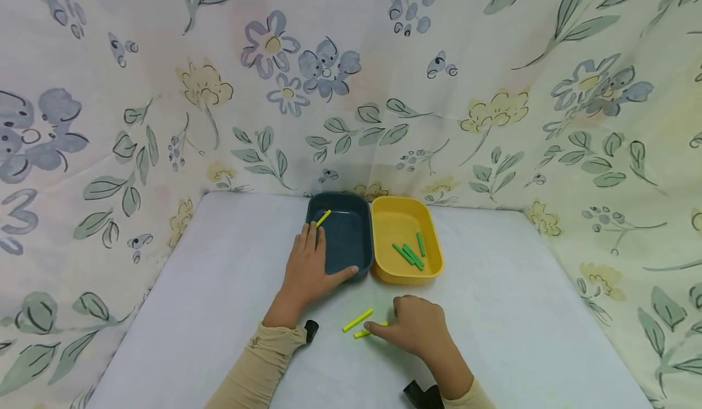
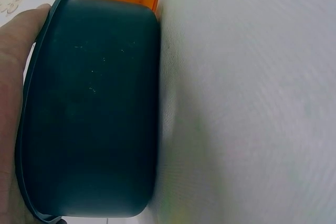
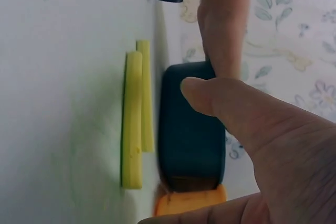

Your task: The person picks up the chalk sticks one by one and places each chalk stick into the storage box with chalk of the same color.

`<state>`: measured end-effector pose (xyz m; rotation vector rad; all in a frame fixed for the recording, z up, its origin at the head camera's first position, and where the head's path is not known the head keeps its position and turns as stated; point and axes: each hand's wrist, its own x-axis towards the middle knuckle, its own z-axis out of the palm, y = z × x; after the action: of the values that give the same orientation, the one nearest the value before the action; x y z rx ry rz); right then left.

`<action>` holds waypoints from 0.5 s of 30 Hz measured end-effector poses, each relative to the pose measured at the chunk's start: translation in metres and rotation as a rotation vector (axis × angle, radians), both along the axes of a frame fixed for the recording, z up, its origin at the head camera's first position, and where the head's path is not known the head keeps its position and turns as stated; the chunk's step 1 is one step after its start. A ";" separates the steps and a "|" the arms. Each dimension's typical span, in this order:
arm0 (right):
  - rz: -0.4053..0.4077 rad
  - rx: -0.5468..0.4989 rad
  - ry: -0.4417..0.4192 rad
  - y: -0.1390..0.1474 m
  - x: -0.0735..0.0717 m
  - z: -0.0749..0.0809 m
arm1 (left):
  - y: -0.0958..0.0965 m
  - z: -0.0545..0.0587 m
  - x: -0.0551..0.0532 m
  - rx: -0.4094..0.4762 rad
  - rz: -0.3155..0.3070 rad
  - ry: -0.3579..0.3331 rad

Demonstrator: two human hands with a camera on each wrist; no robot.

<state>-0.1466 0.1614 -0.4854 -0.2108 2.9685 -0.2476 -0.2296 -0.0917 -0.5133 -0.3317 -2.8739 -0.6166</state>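
My left hand point(image 1: 309, 269) rests over the left side and front rim of a dark blue bin point(image 1: 351, 238), fingers straight and thumb stretched out. At its fingertips, a yellow chalk-like stick point(image 1: 324, 217) shows within the bin. The wall of this bin point(image 2: 94, 108) fills much of the left wrist view. My right hand point(image 1: 415, 327) hovers over two more yellow sticks point(image 1: 358, 320) on the table. In the right wrist view, its thumb point(image 3: 202, 95) and a finger are spread apart, with nothing between them and the yellow sticks point(image 3: 133, 124) beyond.
A yellow bin point(image 1: 406, 214) stands against the blue one on its right, with several green sticks point(image 1: 412, 255) inside. White cloth point(image 1: 521, 311) with faint green smudges covers the table. Floral fabric point(image 1: 351, 80) hangs behind and at both sides.
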 end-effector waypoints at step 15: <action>0.006 0.042 0.021 -0.017 0.004 0.000 | -0.001 0.002 0.001 0.005 -0.007 -0.013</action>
<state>-0.1424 0.1443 -0.4851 -0.2192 2.9905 -0.1837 -0.2289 -0.0923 -0.5115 -0.3378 -2.8844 -0.6295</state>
